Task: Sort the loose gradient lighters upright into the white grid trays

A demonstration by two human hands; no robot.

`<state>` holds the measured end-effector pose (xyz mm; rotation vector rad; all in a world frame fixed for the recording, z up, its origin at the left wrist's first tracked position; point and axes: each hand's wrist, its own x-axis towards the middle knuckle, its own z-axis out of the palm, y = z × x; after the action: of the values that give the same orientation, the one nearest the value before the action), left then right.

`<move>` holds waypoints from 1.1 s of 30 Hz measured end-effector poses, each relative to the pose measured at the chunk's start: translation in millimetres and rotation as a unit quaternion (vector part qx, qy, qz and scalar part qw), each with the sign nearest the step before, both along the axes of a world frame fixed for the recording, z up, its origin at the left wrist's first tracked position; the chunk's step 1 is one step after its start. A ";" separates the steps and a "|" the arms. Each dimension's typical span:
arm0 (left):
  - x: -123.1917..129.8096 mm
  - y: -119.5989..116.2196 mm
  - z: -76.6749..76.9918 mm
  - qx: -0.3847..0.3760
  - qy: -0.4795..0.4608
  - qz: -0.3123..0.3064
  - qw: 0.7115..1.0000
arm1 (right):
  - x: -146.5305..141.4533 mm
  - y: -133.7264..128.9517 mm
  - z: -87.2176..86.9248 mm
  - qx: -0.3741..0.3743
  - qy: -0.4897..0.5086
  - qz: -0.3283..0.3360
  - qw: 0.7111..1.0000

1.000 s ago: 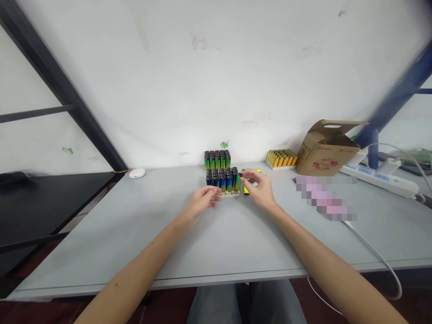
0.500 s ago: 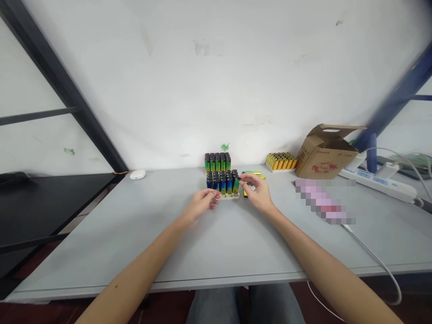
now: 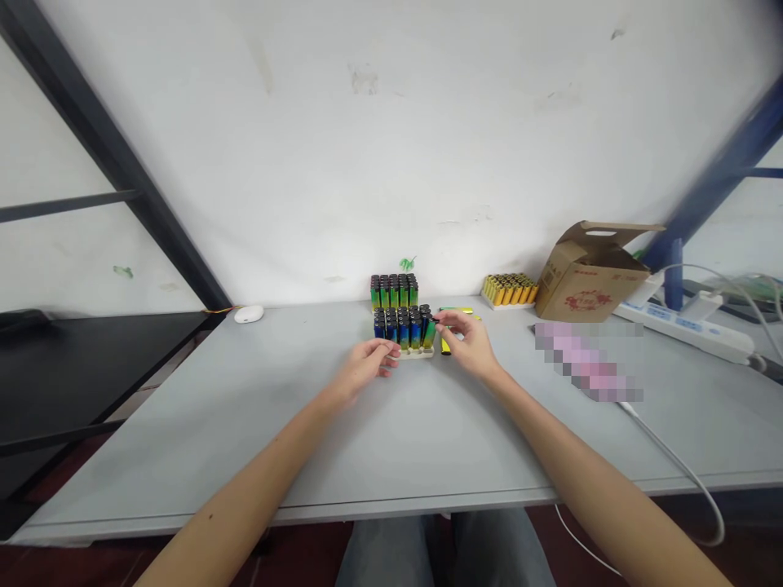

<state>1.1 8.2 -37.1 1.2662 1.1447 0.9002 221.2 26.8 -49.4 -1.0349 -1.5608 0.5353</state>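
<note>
A pale tray [image 3: 419,355] holds rows of upright blue-and-green batteries [image 3: 404,333] with dark tops. At its front left corner, my left hand [image 3: 362,368] has thumb and fingers closed on the edge. My right hand [image 3: 471,346] pinches the upper end of a green-yellow battery [image 3: 429,333] at the front right of the rows. That battery leans to the right, its lower end at the tray; whether it sits in a slot I cannot tell. Beside the tray, partly behind my right hand, lies a loose yellow-and-black battery [image 3: 445,344].
Behind the tray, green-yellow batteries [image 3: 395,292] stand in a block near the wall. Yellow batteries [image 3: 511,289] fill another tray beside an open cardboard box [image 3: 578,285]. A power strip [image 3: 688,330], a blurred pink object [image 3: 581,363] with a cable, and a white case [image 3: 249,314] occupy the table.
The front right battery, nearly upright before, now tilts to the right in my right hand's fingers. My left hand stays at the tray's corner.
</note>
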 end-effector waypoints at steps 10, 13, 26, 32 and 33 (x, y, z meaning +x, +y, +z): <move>1.8 -0.6 1.1 0.022 0.033 -0.005 0.999 | 10.1 -3.2 7.0 0.049 -0.129 -0.081 0.987; 2.4 -1.1 -2.2 0.083 0.072 0.007 0.994 | 16.2 2.7 -0.1 0.030 -0.182 -0.163 0.969; 4.0 -7.4 3.4 0.186 0.052 0.029 0.981 | 16.3 7.0 -20.5 -0.007 -0.338 -0.213 0.917; 2.1 -6.5 -0.4 0.197 0.069 0.024 0.978 | 14.9 4.4 -17.4 -0.031 -0.313 -0.205 0.927; 2.0 -6.5 -0.6 0.198 0.070 0.023 0.977 | 14.4 3.9 -16.6 -0.038 -0.308 -0.207 0.928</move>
<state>3.1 1.8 -37.7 1.6538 1.1425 1.1260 235.6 30.7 -66.1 -1.6502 -1.7841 -0.0406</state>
